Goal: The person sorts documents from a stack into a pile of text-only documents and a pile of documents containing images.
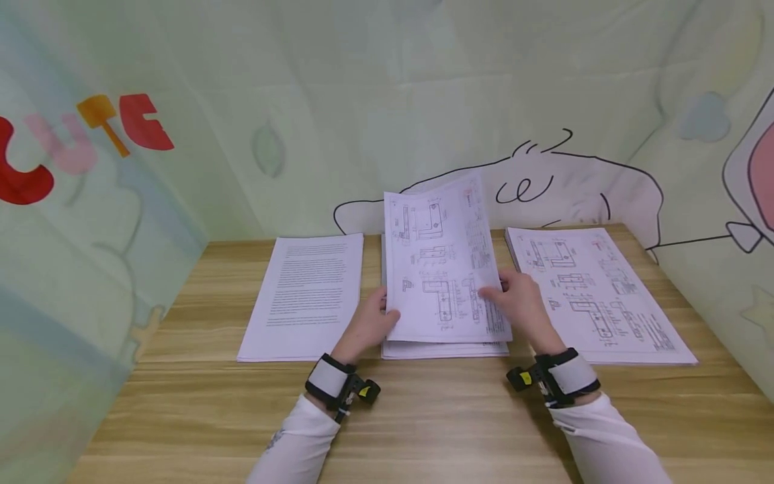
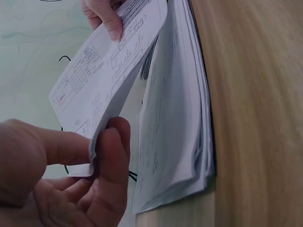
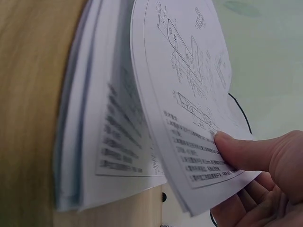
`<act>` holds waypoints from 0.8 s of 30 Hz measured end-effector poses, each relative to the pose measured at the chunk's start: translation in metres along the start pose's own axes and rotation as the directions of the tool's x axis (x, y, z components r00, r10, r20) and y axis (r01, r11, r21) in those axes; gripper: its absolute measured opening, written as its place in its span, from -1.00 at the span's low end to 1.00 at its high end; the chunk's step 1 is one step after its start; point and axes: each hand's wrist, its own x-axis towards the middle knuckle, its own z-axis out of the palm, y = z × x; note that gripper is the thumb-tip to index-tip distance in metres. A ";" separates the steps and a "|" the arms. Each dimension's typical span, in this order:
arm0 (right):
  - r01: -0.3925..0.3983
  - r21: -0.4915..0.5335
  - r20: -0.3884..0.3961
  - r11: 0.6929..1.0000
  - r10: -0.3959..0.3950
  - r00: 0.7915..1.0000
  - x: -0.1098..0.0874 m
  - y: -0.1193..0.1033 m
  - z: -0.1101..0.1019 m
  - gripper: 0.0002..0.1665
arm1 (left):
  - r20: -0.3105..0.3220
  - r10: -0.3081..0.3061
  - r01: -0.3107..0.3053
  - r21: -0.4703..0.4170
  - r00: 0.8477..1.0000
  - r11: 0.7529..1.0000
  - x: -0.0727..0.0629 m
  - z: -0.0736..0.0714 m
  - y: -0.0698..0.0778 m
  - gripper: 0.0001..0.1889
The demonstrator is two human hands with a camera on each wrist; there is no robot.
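Observation:
Both hands hold a few sheets of paper [image 1: 447, 269] printed with technical drawings, lifted at a slant over the middle stack [image 1: 447, 351]. My left hand [image 1: 367, 324] pinches the left edge, thumb in front and fingers behind, as the left wrist view shows. On the opposite edge my right hand [image 1: 525, 302] pinches the sheets, its thumb [image 3: 241, 151] lying on the printed text. Under the lifted sheets, the middle stack [image 2: 175, 109] shows another drawing on its top page, and its edges look slightly uneven.
Left of the middle lies a stack of text pages [image 1: 308, 296]. On the right, another stack [image 1: 595, 296] carries the same kind of drawing on top. All rest on a wooden table [image 1: 435, 417], with a printed cloth backdrop [image 1: 387, 121] behind it.

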 end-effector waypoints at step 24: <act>-0.090 -0.146 0.093 0.985 0.104 0.990 0.003 0.015 0.004 -0.45 | 0.117 -0.117 0.102 0.127 0.986 0.987 -0.004 -0.014 -0.008 -0.64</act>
